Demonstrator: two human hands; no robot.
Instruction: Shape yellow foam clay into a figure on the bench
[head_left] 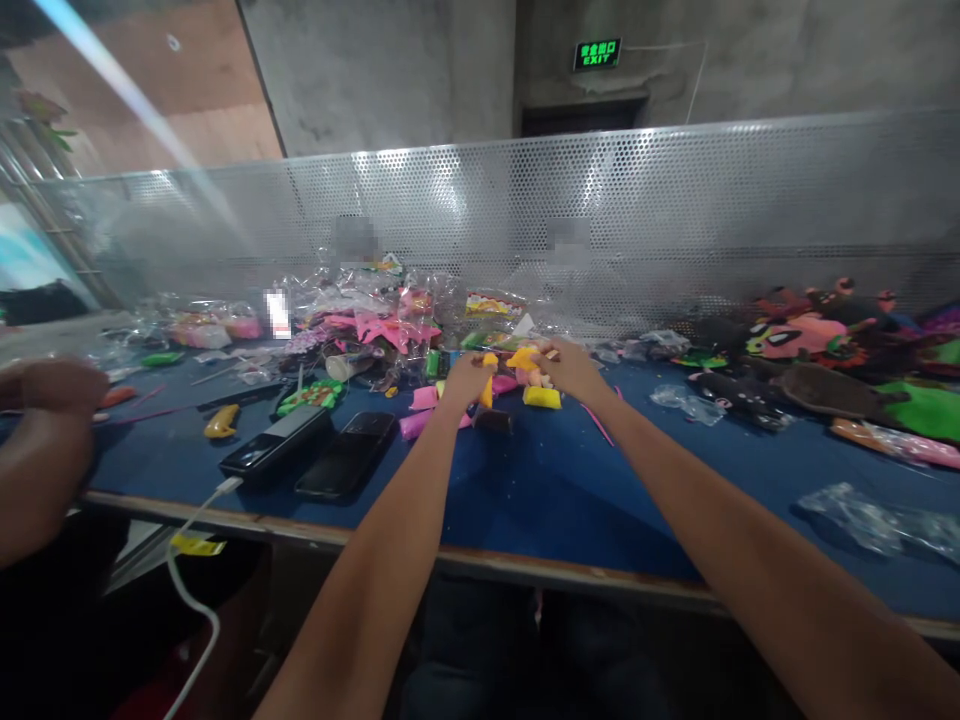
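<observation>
Both my arms reach forward over the blue table. My left hand [469, 380] is closed, its fingertips around a strip of yellow modelling clay [487, 388]. Just to the right, my right hand [571, 368] pinches another lump of yellow clay [525, 357], and a peach-coloured piece shows below it. Small wrapped clay packs lie close under the hands: a pink pack [418, 426], a yellow pack [541, 398] and a black pack [493, 419]. The fingertips are small and partly hidden in this view.
A black phone [349, 456] and a power bank [277, 442] with a white cable [214, 610] lie left. A co-worker's arm [45, 440] rests at far left. Plastic bags [360, 310] are heaped behind, against a perforated metal screen [465, 200]. Clay figures [802, 340] lie right.
</observation>
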